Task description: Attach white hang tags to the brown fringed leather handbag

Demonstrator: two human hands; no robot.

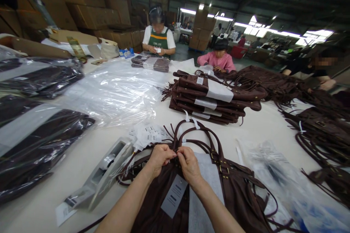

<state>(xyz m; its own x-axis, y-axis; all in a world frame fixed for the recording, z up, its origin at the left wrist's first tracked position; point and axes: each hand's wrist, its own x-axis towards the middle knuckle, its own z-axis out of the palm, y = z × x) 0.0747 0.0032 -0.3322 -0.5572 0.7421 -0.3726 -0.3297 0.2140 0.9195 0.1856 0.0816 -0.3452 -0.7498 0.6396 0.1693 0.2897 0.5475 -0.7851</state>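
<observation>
Here, the left hand (pixel 159 157) and right hand (pixel 188 164) meet fingertip to fingertip, pinching something small at the strap base of the dark brown leather handbag (pixel 235 193), which lies flat at six o'clock on the white tabletop (pixel 262 123); the grey tape dispenser (pixel 105 174) sits at nine o'clock, within reach.

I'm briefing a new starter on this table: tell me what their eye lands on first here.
First, the two bare hands, left hand and right hand, pinching together at the top of a dark brown handbag near the table's front edge, a grey hang tag lying on it. Just beyond sits a stack of matching brown bags banded with white paper. To the left, bagged ones lie under shiny clear plastic.
</observation>
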